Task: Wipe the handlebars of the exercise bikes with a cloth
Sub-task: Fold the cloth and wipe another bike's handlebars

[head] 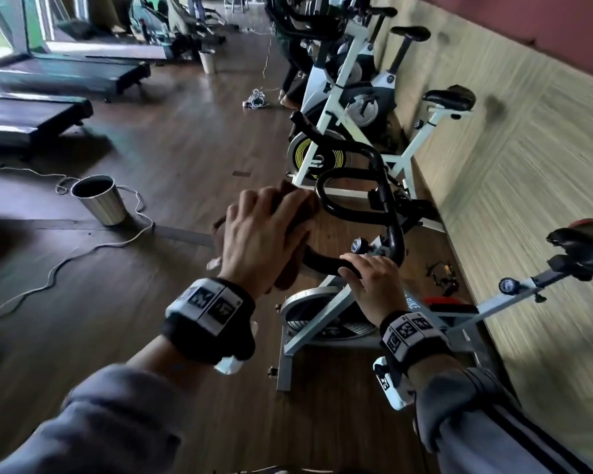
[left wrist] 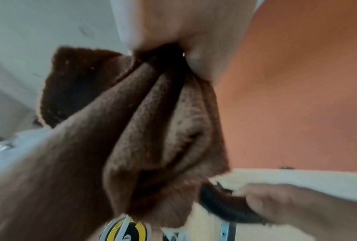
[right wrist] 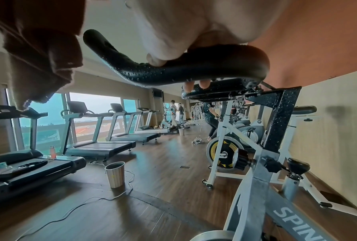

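Note:
My left hand grips a brown cloth bunched over the left end of the near bike's black handlebar. In the left wrist view the cloth hangs in folds from my fingers, with the bar just below it. My right hand curls round the handlebar's near grip. The right wrist view shows my right hand's fingers wrapped on the black bar, which is beaded with droplets, and the cloth at upper left.
The near white bike's frame stands below my hands, its saddle at right. More exercise bikes line the wall beyond. A metal bin and a loose cable lie on the wood floor; treadmills stand left. A person stands farther back.

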